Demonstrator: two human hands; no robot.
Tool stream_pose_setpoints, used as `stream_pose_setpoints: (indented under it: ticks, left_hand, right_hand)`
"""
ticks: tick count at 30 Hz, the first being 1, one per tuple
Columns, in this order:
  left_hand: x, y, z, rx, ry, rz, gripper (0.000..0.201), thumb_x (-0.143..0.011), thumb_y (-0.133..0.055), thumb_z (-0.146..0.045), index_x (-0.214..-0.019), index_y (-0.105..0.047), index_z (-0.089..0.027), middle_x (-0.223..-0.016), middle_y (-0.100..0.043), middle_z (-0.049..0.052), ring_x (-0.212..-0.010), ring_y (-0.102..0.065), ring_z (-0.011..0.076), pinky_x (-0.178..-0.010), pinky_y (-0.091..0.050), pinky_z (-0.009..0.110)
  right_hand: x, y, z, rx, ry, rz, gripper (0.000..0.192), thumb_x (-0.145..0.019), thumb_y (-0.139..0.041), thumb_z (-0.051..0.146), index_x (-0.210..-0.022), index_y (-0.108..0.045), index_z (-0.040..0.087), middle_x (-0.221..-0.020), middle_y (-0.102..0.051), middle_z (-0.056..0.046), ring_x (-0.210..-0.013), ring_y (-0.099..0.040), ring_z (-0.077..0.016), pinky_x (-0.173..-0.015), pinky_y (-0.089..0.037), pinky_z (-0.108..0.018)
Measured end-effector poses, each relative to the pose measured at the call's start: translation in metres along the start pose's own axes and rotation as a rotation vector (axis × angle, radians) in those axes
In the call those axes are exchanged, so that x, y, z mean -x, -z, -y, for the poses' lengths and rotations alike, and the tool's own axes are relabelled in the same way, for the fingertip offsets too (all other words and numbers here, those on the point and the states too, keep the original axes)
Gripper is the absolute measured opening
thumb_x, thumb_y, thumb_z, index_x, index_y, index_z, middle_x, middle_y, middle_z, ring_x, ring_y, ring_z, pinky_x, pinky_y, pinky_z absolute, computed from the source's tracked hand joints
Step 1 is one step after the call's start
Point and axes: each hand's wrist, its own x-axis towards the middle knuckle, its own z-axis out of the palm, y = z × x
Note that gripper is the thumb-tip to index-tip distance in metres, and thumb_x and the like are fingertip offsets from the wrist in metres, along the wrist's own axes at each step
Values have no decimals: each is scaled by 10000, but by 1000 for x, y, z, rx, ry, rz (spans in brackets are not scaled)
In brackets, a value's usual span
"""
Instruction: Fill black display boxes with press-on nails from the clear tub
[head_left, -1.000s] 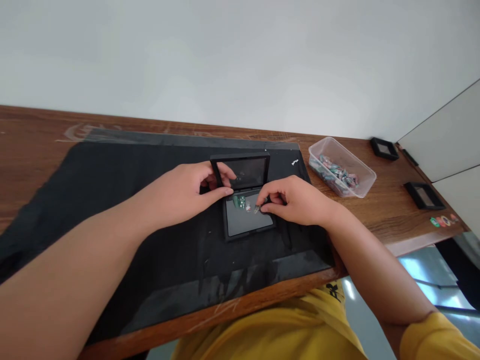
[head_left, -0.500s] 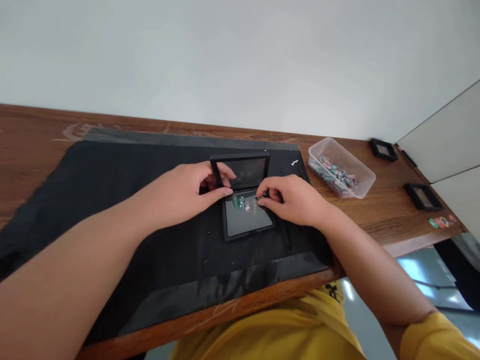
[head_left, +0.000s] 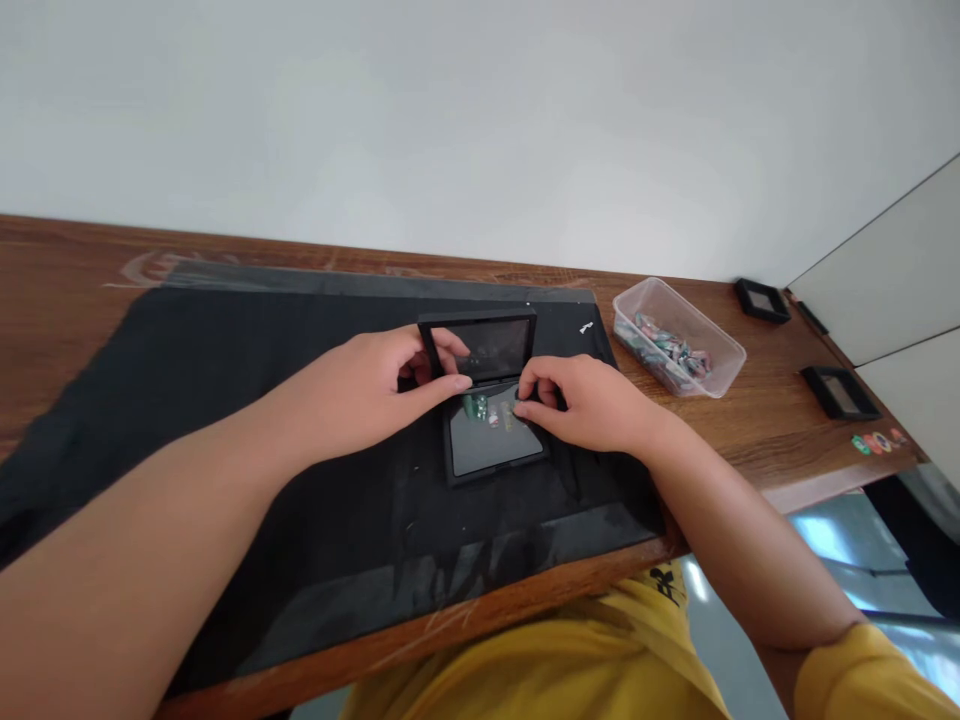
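Observation:
A small black display case (head_left: 491, 455) lies on the black mat, its grey inner film facing up and its lid (head_left: 480, 345) tilted upright. My left hand (head_left: 367, 390) holds the lid's left edge between thumb and fingers. Three small stones (head_left: 489, 410), greenish and pinkish, sit in a row on the film near the hinge. My right hand (head_left: 592, 405) rests at the case's right side, its fingertips touching the rightmost stone.
A black mat (head_left: 225, 400) covers the wooden table (head_left: 757, 440). A clear plastic tub (head_left: 679, 335) with several coloured stones stands at the right. Two more black cases (head_left: 761, 300) (head_left: 838, 392) and a few loose stones (head_left: 874, 442) lie at the far right edge.
My right fingers have shifted slightly left and back along the stone row, setting the rightmost stone down on the film. The left hand keeps holding the lid.

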Motion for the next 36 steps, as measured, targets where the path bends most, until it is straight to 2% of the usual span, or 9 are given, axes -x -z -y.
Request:
stream_pose_setpoints:
  ticks: [4, 9, 13, 17, 20, 27, 31, 36]
  left_hand:
    - [0, -1, -1, 26, 17, -16, 587, -823, -637, -857, -1116, -792, -373, -996, -848, 56, -895, -790, 347, -755, -598, 456]
    - [0, -2, -1, 25, 1, -22, 574, -844, -641, -804, -1176, -779, -356, -1019, -858, 58, -907, -792, 340, -772, -606, 456]
    - [0, -3, -2, 21, -3, -22, 616, -851, -646, -805, -1232, -772, -338, -1028, -860, 60, -908, -792, 340, -777, -620, 452]
    - [1, -2, -2, 13, -6, -12, 578, -857, -654, -797, -1179, -782, -334, -1067, -865, 67, -917, -796, 341, -782, -625, 451]
    - [0, 0, -2, 16, -12, 2, 618, -835, -669, -828, -1195, -780, -338, -1069, -862, 69, -918, -794, 343, -782, -632, 459]
    - [-1, 2, 1, 65, -48, 58, 785, -687, -792, -855, -1283, -737, -348, -1105, -835, 75, -960, -784, 353, -870, -634, 498]
    - [-2, 1, 4, 55, -50, 43, 748, -653, -841, -843, -1237, -739, -385, -1079, -844, 42, -954, -790, 346, -849, -638, 461]
    - [-1, 1, 4, 48, -66, 52, 820, -687, -793, -904, -1295, -741, -356, -1093, -841, 37, -961, -794, 340, -850, -640, 451]
  right_hand:
    - [-1, -3, 8, 25, -53, -3, 85, -1026, -766, 256, -991, -697, 219, -799, -694, 24, -720, -577, -152, -700, -317, -299]
    - [-1, -9, 18, 112, -140, -33, 99, -1048, -737, 294, -996, -688, 226, -807, -708, -2, -732, -579, -178, -682, -283, -317]
    - [-2, -12, 22, 161, -187, -50, 189, -1079, -712, 362, -950, -682, 227, -837, -718, -27, -768, -575, -194, -678, -285, -319]
    - [-2, -11, 21, 158, -215, -64, 281, -1120, -653, 377, -886, -657, 222, -842, -719, -35, -753, -554, -189, -668, -277, -323]
    - [-2, -7, 16, 103, -190, -67, 316, -1134, -606, 350, -850, -647, 219, -833, -718, -37, -752, -571, -187, -671, -294, -320]
    - [2, 3, 3, -47, -67, 10, 144, -991, -673, 172, -853, -662, 210, -813, -712, 15, -736, -592, -150, -709, -358, -296]
    - [2, 2, 4, -27, -47, 38, 122, -980, -694, 171, -870, -660, 213, -772, -676, 36, -701, -563, -140, -703, -347, -295]
    - [1, 1, 2, -20, -32, 1, 80, -972, -728, 172, -945, -664, 210, -758, -647, 52, -692, -558, -133, -704, -341, -285]
